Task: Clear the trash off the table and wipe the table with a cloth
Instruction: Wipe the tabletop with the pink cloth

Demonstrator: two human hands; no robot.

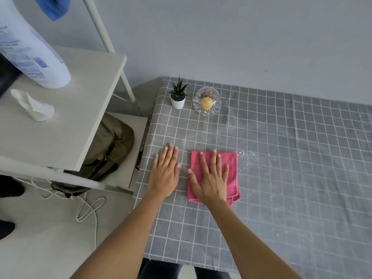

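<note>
A folded pink cloth (231, 168) lies on the table, which is covered by a grey checked tablecloth (281, 178). My right hand (211, 178) rests flat on top of the cloth, fingers spread, palm pressing it down. My left hand (165, 172) lies flat and open on the bare tablecloth just left of the cloth, near the table's left edge. White powdery specks (249, 155) are scattered on the tablecloth to the right of the cloth.
A small potted succulent (178, 95) and a glass dome dish (207, 101) with a yellow item inside stand at the table's far left corner. A white shelf (70, 121) with a large bottle (30, 47) stands to the left; a bag (112, 146) lies beneath it.
</note>
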